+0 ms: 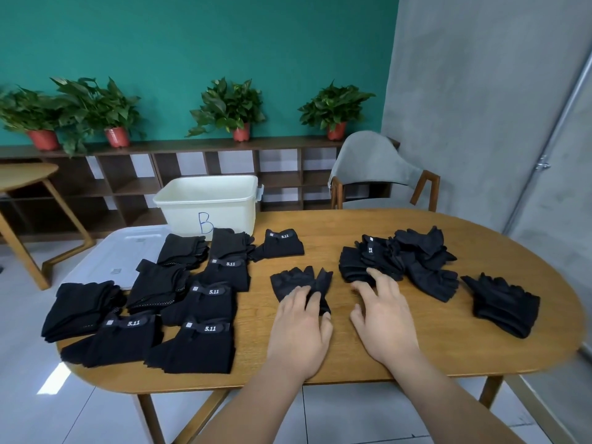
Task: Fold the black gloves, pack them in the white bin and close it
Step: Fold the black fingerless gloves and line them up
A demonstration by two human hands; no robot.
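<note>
The left hand (299,328) lies flat with straight fingers on the cuff end of one black glove (298,282) and presses it to the table (416,357). The thumb is beside the glove's near edge; I cannot tell if it pinches the cloth. The right hand (381,318) holds nothing. Its fingers are spread, and the fingertips (373,272) are at the near edge of the loose pile (410,261), which lies at 1 o'clock from this hand. A smaller heap of gloves (503,304) lies well apart at 3 o'clock.

I judge that the glove is light, soft and limp, with short open fingers. It will not keep a fold by itself, so one hand should press the cuff while the other takes the finger end and brings it over. The cloth does not look slippery and cannot break.

The folded gloves (198,302) lie in rows at 9 o'clock from the left hand, several with a "5.11" label on top. The white bin (208,200), marked "B", stands open at 11 o'clock on the far edge of the table. Its lid (125,251) lies flat beside it, partly under the folded rows. No glove is visible in the bin, so packing seems not yet begun.
</note>
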